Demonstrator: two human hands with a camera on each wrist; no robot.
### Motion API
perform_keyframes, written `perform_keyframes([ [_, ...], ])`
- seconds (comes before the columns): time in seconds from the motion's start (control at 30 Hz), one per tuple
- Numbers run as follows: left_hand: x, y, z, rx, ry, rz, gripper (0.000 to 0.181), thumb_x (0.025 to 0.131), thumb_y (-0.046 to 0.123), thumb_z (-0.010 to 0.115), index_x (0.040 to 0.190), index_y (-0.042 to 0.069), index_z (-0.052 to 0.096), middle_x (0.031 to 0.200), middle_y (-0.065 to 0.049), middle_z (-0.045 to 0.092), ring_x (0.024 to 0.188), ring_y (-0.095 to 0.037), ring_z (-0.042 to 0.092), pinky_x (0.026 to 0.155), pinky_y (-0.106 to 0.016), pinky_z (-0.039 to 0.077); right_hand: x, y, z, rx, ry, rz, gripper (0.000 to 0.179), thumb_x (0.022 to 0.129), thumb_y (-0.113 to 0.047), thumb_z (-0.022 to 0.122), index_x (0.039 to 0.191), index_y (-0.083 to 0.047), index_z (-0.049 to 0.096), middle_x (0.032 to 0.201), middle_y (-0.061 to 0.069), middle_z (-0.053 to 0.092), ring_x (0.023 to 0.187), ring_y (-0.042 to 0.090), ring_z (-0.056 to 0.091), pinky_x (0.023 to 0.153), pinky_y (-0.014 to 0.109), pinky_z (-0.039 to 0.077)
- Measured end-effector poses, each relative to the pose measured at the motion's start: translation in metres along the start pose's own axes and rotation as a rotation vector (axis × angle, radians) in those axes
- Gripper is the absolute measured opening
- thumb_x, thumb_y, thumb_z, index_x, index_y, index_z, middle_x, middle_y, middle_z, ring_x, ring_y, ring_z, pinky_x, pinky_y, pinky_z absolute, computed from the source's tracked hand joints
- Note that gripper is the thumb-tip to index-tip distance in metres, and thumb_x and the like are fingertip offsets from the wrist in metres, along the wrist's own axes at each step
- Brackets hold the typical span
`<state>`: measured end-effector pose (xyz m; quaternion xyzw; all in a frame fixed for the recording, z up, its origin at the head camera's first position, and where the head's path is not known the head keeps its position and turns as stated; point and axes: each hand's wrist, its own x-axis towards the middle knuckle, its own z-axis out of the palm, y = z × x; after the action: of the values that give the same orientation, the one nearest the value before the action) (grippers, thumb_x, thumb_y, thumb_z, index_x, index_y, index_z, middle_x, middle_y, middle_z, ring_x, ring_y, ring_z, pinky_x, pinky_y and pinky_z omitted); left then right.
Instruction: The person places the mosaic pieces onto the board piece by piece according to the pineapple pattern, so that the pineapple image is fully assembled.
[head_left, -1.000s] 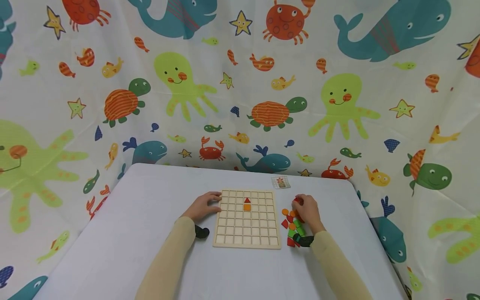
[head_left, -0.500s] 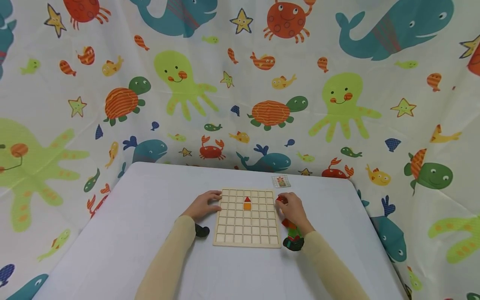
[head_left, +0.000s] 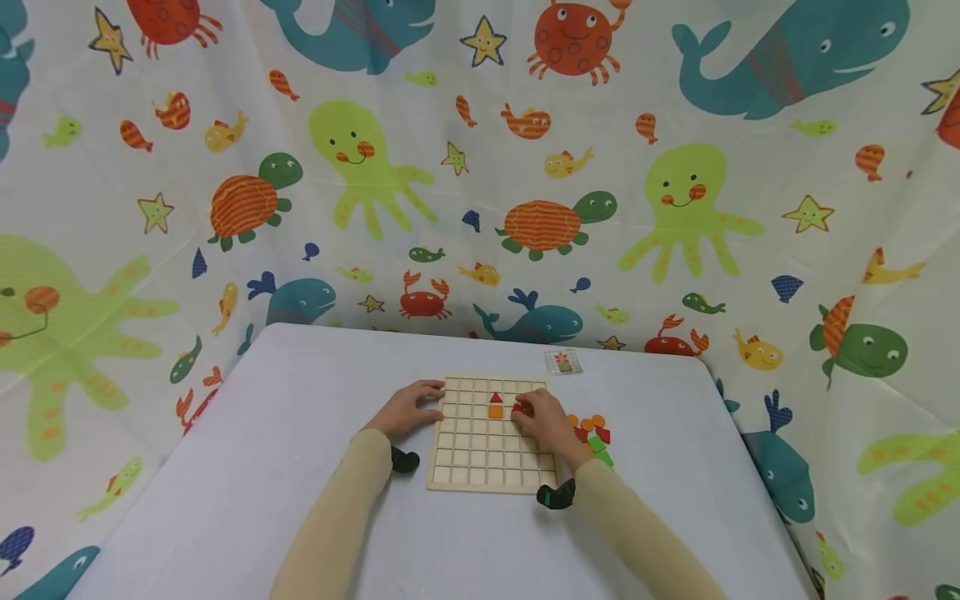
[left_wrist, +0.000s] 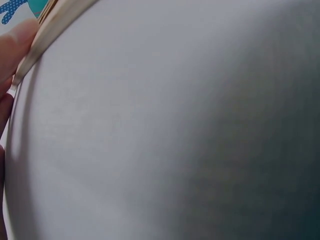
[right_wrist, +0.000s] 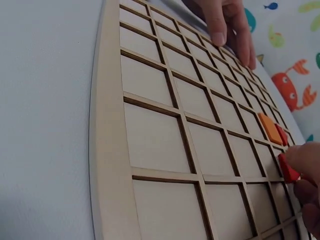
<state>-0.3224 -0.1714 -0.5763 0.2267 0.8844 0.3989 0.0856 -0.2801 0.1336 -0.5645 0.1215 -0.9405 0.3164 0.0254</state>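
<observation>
A wooden grid board [head_left: 472,454] lies on the table. An orange square tile [head_left: 496,412] sits in one of its upper cells, with a red triangular tile [head_left: 496,397] in the cell above. My left hand [head_left: 408,408] rests against the board's left edge, thumb and fingers spread along it; the left wrist view catches only parts of the fingers [left_wrist: 17,45]. My right hand [head_left: 546,421] reaches over the board's right part and pinches a red tile [right_wrist: 288,169] between thumb and finger. That tile is at the grid, right of the orange square, and looks triangular though partly covered.
Right of the board lies a loose pile of orange, red and green tiles [head_left: 596,444], partly hidden behind the right hand. A small picture card [head_left: 563,361] with a printed grid lies beyond the board's far right corner. A cloth with sea animals [head_left: 465,275] hangs behind the table.
From the tile pile, my right hand has moved left over the board, carrying the red tile. My left hand has stayed at the board's left edge.
</observation>
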Motion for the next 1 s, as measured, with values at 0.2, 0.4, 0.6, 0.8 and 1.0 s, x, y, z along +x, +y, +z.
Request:
perform_keyframes([
  [0.2, 0.0013, -0.0005, -0.0001, -0.005, -0.003, 0.021, 0.046, 0.086, 0.024, 0.076, 0.127, 0.006, 0.064, 0.145, -0.005, 0.049, 0.139, -0.029, 0.038, 0.115, -0.048, 0.031, 0.0032, -0.0023, 0.0069, -0.013, -0.023, -0.017, 0.025, 0.089, -0.014, 0.073, 0.111, -0.002, 0.07, 0.094, 0.005, 0.059, 0.082, 0.016, 0.053, 0.073, 0.028, 0.053],
  [0.4, 0.0013, 0.0014, -0.0015, -0.003, -0.002, 0.009, 0.046, 0.086, 0.023, 0.076, 0.127, 0.005, 0.064, 0.145, -0.006, 0.049, 0.139, -0.029, 0.038, 0.115, -0.048, 0.031, 0.0034, -0.0024, 0.0077, -0.021, -0.012, -0.035, 0.02, 0.089, -0.014, 0.072, 0.108, -0.005, 0.072, 0.093, 0.003, 0.06, 0.082, 0.015, 0.051, 0.072, 0.028, 0.051],
  [0.6, 0.001, 0.0001, -0.0002, -0.014, -0.004, -0.001, 0.047, 0.086, 0.023, 0.077, 0.127, 0.005, 0.064, 0.145, -0.006, 0.05, 0.139, -0.029, 0.038, 0.115, -0.048, 0.031, 0.0039, -0.0029, 0.0084, -0.019, -0.024, -0.028, 0.019, 0.09, -0.015, 0.072, 0.106, -0.007, 0.073, 0.093, 0.002, 0.062, 0.084, 0.015, 0.053, 0.075, 0.029, 0.052],
  [0.8, 0.0012, -0.0013, 0.0001, -0.011, -0.005, 0.002, 0.047, 0.085, 0.024, 0.077, 0.126, 0.005, 0.064, 0.145, -0.006, 0.05, 0.139, -0.03, 0.038, 0.114, -0.049, 0.031, 0.0047, -0.0024, 0.0094, -0.011, -0.027, -0.025, 0.019, 0.09, -0.015, 0.072, 0.107, -0.007, 0.073, 0.092, 0.001, 0.061, 0.083, 0.014, 0.052, 0.073, 0.027, 0.052],
  [1.0, 0.0024, -0.0016, -0.0002, -0.007, -0.005, -0.005, 0.047, 0.085, 0.024, 0.077, 0.127, 0.006, 0.064, 0.146, -0.005, 0.049, 0.139, -0.028, 0.038, 0.115, -0.047, 0.03, 0.0053, -0.0033, 0.0077, 0.013, -0.028, -0.014, 0.02, 0.09, -0.014, 0.072, 0.108, -0.006, 0.073, 0.091, 0.001, 0.061, 0.082, 0.014, 0.052, 0.072, 0.027, 0.051],
])
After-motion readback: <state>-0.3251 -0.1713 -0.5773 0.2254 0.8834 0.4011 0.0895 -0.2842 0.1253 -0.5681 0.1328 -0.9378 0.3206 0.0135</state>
